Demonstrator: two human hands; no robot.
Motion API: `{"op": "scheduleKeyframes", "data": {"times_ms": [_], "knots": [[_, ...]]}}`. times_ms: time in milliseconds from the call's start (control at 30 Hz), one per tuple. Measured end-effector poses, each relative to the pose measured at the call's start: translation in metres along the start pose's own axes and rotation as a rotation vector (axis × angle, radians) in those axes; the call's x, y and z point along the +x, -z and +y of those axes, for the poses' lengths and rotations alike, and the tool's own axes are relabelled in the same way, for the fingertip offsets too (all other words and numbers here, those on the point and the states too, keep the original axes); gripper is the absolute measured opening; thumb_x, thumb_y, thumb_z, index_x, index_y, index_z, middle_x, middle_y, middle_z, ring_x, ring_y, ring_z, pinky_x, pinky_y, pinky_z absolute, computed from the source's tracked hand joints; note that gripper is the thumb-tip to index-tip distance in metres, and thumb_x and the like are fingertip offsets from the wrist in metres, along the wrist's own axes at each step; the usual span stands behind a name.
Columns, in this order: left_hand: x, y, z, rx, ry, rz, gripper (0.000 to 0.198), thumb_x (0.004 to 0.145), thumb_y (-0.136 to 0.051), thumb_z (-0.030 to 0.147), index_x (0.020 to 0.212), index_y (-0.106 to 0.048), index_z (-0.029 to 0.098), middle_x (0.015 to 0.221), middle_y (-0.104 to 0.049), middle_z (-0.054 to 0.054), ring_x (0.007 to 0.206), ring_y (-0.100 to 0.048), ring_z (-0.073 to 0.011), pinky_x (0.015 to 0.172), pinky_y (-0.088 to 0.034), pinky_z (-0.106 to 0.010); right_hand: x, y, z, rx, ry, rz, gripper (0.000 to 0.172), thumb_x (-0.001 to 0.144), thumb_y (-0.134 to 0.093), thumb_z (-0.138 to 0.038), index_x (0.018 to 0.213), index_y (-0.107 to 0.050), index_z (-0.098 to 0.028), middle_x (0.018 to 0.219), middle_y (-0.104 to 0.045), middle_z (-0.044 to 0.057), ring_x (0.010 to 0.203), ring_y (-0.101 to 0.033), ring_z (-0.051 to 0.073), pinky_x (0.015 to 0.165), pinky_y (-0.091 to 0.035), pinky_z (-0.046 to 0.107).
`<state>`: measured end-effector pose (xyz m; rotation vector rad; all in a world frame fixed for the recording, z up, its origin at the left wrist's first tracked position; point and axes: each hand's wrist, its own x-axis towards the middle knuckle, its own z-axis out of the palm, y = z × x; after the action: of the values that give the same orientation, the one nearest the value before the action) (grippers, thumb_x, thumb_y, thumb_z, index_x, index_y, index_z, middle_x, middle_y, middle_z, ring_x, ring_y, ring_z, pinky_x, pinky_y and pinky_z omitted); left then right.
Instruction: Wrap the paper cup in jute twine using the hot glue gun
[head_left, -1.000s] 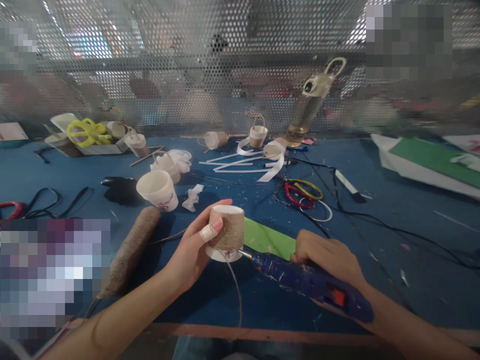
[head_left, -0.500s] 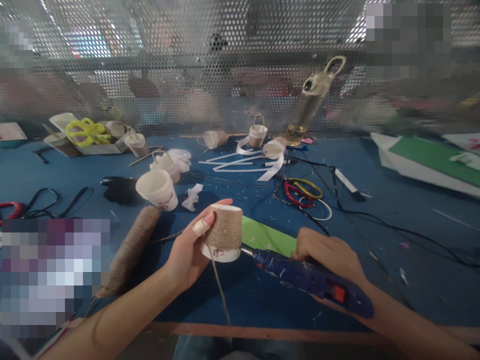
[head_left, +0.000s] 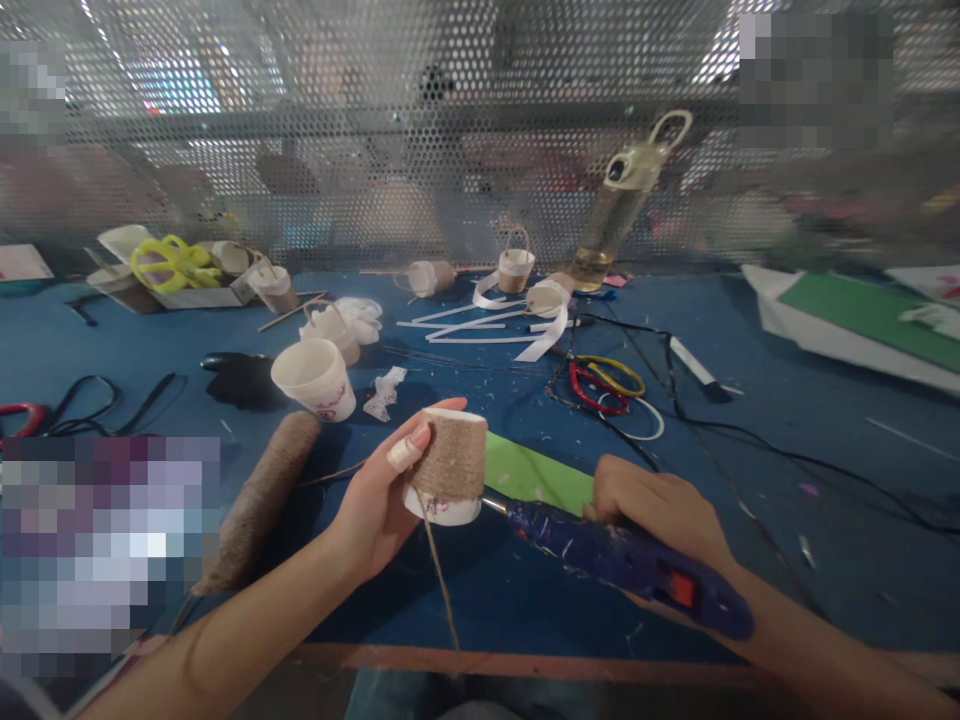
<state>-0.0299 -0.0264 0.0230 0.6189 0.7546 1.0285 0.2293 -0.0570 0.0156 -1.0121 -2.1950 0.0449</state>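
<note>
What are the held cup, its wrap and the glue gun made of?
Cup: probably paper or plastic, smooth white with print. Wrap: twine, likely jute, matte, brown, fibrous windings. Glue gun: likely plastic, blue, smeared; its nozzle looks metal, silvery, shiny.

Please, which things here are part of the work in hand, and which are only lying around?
Part of the work: twine-wrapped cup, in the left hand; blue glue gun, in the right hand; probably the twine roll.

Apparently just lying around: clear bottle; lace scrap; curled white ribbon; light green strip.
</note>
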Motion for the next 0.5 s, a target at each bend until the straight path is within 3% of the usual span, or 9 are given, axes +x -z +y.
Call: {"op": "scheduleKeyframes", "data": {"times_ms": [233,500], "knots": [[0.0,-0.001,-0.002,-0.039,0.021,-0.009,0.044,0.087,-0.068,0.044,0.123,-0.074,0.02,0.116,-0.076,-0.011,0.096,-0.068,-0.0255,0.08,-0.052,-0.033,0.0,0.0,-0.002,-0.057,-0.023,-0.023,0.031,0.086,-0.047,0.001,0.073,-0.034,-0.024,0.066,-0.04,-0.006,0.053,-0.041,0.009,0.053,-0.028,0.024],[-0.002,-0.002,0.005,-0.052,0.007,-0.002,0.042,0.086,-0.068,0.043,0.122,-0.075,0.021,0.119,-0.077,-0.009,0.104,-0.068,-0.0259,0.083,-0.054,-0.031,0.001,0.007,0.01,0.01,0.013,-0.118,0.019,0.083,-0.053,-0.015,0.077,-0.039,-0.025,0.069,-0.043,-0.005,0.051,-0.043,0.01,0.05,-0.029,0.026]]}}
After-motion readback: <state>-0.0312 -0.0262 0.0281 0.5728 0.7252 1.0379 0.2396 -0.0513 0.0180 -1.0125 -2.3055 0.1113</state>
